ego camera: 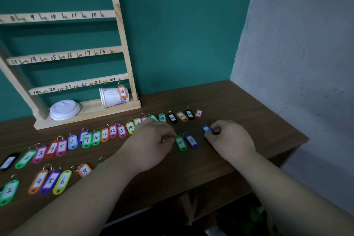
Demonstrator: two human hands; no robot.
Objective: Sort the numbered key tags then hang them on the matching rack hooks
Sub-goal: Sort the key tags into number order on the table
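Numbered key tags lie in two rows on the brown table [239,105]. The far row runs from a black tag at the left to an orange tag 23 [198,114]. My right hand [229,138] pinches a blue tag [206,129] just above the table. Curled fingers of my left hand [151,140] touch the ring end of green tag 20 [181,142], which lies beside purple tag 21 [192,140]. The wooden rack [122,30] stands at the back left, with orange tag 24 [122,91] hanging on its hook.
A white paper cup [110,97] lies on its side on the rack's base, next to a white lid [64,109]. A grey wall [297,44] closes the right side. The table's front edge runs just below my forearms.
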